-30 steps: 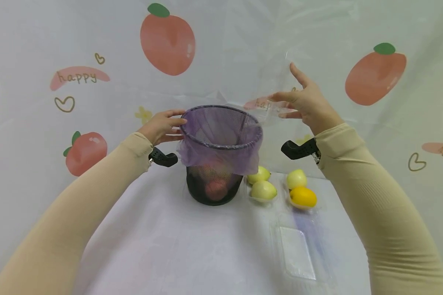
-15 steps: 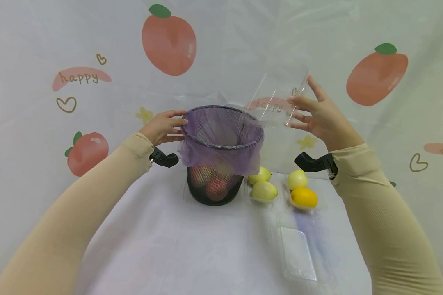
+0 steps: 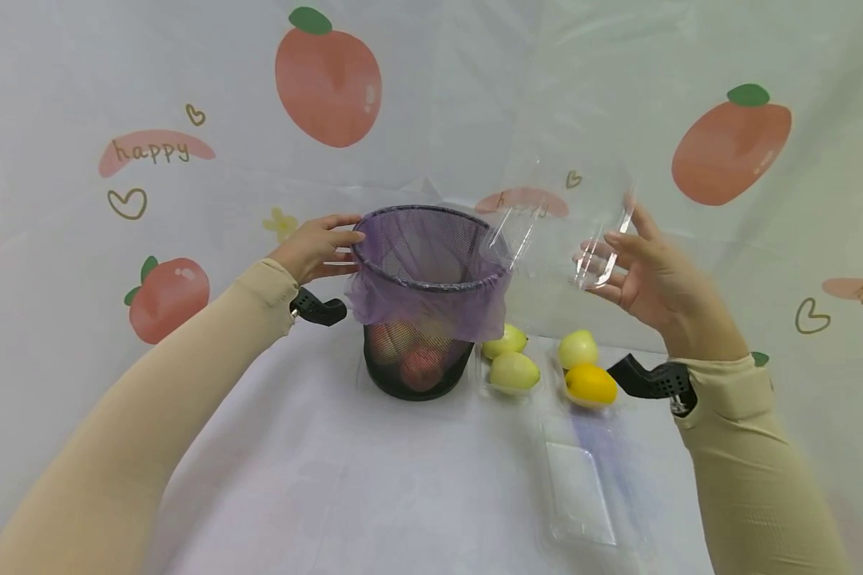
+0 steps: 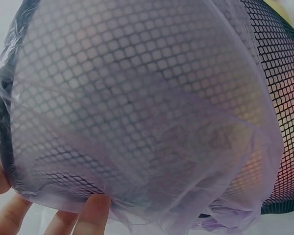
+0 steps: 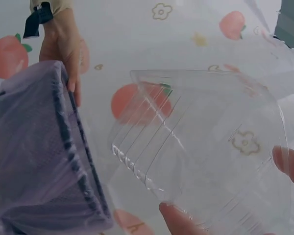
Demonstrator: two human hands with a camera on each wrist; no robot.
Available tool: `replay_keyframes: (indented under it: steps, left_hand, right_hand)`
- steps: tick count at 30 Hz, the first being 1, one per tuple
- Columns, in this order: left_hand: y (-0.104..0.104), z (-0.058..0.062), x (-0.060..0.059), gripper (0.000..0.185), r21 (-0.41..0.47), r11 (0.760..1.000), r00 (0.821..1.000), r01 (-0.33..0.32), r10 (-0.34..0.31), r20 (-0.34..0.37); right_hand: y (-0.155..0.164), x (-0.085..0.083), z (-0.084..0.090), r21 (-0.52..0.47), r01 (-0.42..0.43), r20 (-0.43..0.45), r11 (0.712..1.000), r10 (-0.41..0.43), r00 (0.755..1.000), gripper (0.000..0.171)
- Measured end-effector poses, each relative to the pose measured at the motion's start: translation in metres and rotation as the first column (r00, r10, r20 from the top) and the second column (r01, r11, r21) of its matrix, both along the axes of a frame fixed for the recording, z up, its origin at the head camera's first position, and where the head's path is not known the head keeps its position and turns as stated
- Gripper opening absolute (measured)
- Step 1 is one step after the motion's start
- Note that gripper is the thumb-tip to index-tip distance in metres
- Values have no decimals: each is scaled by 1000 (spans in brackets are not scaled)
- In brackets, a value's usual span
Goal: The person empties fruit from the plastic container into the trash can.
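A black wire mesh bin point(image 3: 381, 375) stands upright, a thin purple plastic bag point(image 3: 439, 307) folded down over its rim. My left hand point(image 3: 318, 246) grips the rim at its left side; in the left wrist view the fingers point(image 4: 90, 215) lie against the bag. A clear plastic container point(image 5: 210, 117) with ribbed walls is held up in my right hand point(image 3: 665, 283), between thumb and fingers. It is right of the bin, and its near edge overlaps the rim in the head view. Reddish round fruit point(image 3: 423, 367) shows through the lower mesh.
Right of the bin, two pale green fruits point(image 3: 514, 372) sit in a clear tray. Beside them another tray has a pale green fruit point(image 3: 578, 350) and a yellow lemon-like fruit point(image 3: 591, 385). A clear plastic container point(image 3: 582, 495) lies nearer on the white tabletop point(image 3: 374, 495). A fruit-printed cloth hangs behind.
My right hand has moved right and down with the clear container, drawing it away from above the bin's mouth. The left hand has stayed at the rim.
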State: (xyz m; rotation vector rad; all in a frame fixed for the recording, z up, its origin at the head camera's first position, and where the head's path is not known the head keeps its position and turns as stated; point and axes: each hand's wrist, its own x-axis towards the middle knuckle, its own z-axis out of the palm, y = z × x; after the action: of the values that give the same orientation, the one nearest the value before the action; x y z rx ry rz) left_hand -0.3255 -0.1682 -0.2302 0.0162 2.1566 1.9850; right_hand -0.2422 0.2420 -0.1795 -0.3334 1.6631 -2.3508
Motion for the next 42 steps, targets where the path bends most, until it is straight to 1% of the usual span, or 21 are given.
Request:
replay_keyframes:
  steps: [2,6,10,15,18,21,26,29,31,35,42]
  left_hand:
    - [0,0,0,55,-2,1000,1000,0,0,1]
    - [0,0,0,55,2,1000,1000,-1,1,4]
    - [0,1,1,55,8,1000,1000,-2,2,6]
    - [0,1,1,56,11,1000,1000,1,-1,7]
    - [-1,2,1,56,16,1000,1000,9,-9,8]
    - [-1,2,1,56,19,1000,1000,13,-14,8]
    - [0,1,0,56,14,1000,1000,1,-1,8]
    - [0,1,0,56,12,1000,1000,-6,6,10]
    - [0,1,0,56,11,1000,1000,-6,6,11]
    - [0,1,0,56,15,1000,1000,-6,5,11]
    - [-1,1,0,56,17,1000,1000,0,0,11]
  right_hand:
    - [4,4,-10,-42,-25,-4,999,25,1000,77]
    - [9,15,-30,-93,-73,-30,993,70,997,75]
    - [12,27,-50,-123,-150,-69,981,143,987,74]
    - [12,38,-72,-95,-228,-91,969,219,971,75]
    - [11,45,-82,-79,-265,-77,961,259,963,73]
    - [10,53,-92,-91,-331,-70,939,325,943,73]
    - [10,65,-115,-104,-419,-66,902,414,908,75]
    - [10,71,-130,-64,-432,-62,899,429,901,76]
    - [10,75,-140,-31,-428,-48,903,427,903,76]
    - [6,82,-155,24,-414,6,910,414,910,76]
    - [-8,90,-172,38,-430,95,902,425,900,79]
